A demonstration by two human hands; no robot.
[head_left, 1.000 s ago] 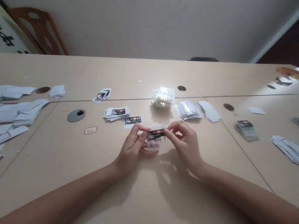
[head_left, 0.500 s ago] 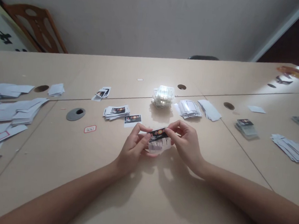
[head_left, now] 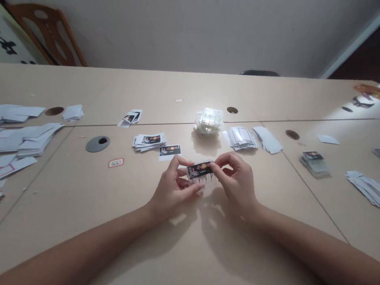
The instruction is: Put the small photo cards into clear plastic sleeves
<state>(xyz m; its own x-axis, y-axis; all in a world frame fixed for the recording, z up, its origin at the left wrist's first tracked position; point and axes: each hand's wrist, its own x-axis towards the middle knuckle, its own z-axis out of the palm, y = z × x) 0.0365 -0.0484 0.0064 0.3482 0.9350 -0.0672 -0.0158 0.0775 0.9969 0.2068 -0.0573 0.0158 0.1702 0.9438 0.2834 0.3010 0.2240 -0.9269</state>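
My left hand (head_left: 172, 190) and right hand (head_left: 236, 180) both pinch one small dark picture card (head_left: 200, 169) between fingertips above the table (head_left: 179, 258), its print too small to read.

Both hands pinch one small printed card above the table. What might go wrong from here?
1. The left hand and right hand grip the printed card only with fingertips at its ends, so it may bend or slip.
2. A single card and a card stack lie just beyond the left hand; a forward sweep might scatter them.
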